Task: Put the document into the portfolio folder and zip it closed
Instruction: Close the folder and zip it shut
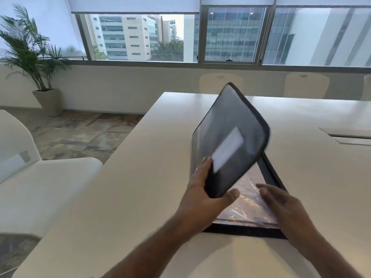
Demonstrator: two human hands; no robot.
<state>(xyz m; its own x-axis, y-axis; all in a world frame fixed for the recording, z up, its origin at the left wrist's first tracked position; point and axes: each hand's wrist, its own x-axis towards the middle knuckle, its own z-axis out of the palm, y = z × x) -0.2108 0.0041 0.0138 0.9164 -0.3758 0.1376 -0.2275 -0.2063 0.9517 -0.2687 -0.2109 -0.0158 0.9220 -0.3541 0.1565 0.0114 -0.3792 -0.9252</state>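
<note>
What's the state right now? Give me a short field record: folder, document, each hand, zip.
folder: black portfolio folder on the white table, cover raised, partly open
document: glossy plastic-sleeved sheet lying inside on the lower half
left hand: grips the near corner of the raised cover
right hand: rests flat on the sheet, gripping nothing
zip: not closed; the puller can't be made out
image: motion blur on cover and hands

Left hand (202, 189) clamped with thumb forward; right hand (281, 201) flat, palm down.
</note>
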